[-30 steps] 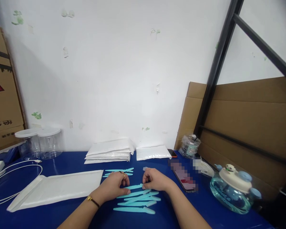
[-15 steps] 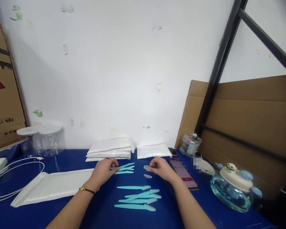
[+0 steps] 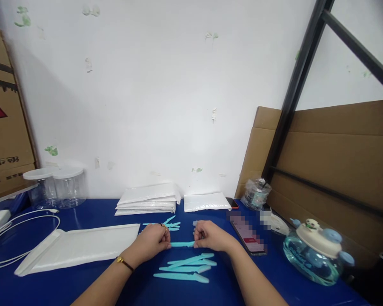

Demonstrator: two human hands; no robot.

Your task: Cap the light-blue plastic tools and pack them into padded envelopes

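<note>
Between my two hands is a turquoise eyebrow razor (image 3: 182, 244), lying crosswise. My left hand (image 3: 151, 241) pinches its left end, and the fingers of my right hand (image 3: 210, 236) close on its right end. Several more turquoise razors with pale caps (image 3: 181, 276) lie in a loose group nearer to me. Behind my left hand is another small pile of turquoise razors (image 3: 174, 224), partly covered by the hand. A translucent blade cap (image 3: 195, 223) shows just past my right hand's fingers, mostly hidden.
A white padded mailer (image 3: 83, 246) lies left on the blue table, beside a coiled white cable (image 3: 22, 216). Stacked mailers (image 3: 147, 197) and a single mailer (image 3: 207, 201) are by the wall. To the right are a phone (image 3: 247, 233) and a panda-lidded bottle (image 3: 314, 253).
My left hand has left the back razor pile and my right hand the clear caps. Both came nearer and took hold of the rearmost razor of the front group.
</note>
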